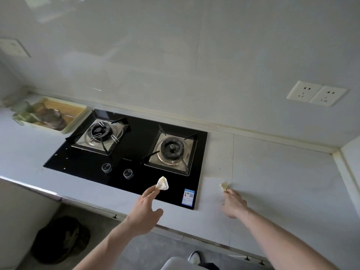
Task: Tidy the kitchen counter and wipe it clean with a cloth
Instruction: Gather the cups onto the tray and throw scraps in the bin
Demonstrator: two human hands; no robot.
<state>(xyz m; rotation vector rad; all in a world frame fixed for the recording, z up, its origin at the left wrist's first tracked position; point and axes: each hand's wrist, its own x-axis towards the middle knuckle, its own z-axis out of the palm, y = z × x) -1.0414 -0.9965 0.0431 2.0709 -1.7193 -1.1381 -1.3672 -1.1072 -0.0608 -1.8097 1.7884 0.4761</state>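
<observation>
Left hand [145,208] pinches white crumpled scrap [162,183] over black hob [134,152] front edge; right hand [233,203] pinches small yellowish scrap [224,186] touching grey counter [282,182] just right of hob; tray [77,119] far left

soft even daylight, glare on wall [136,45], wide-angle bend at edges, slight blur far left.
</observation>
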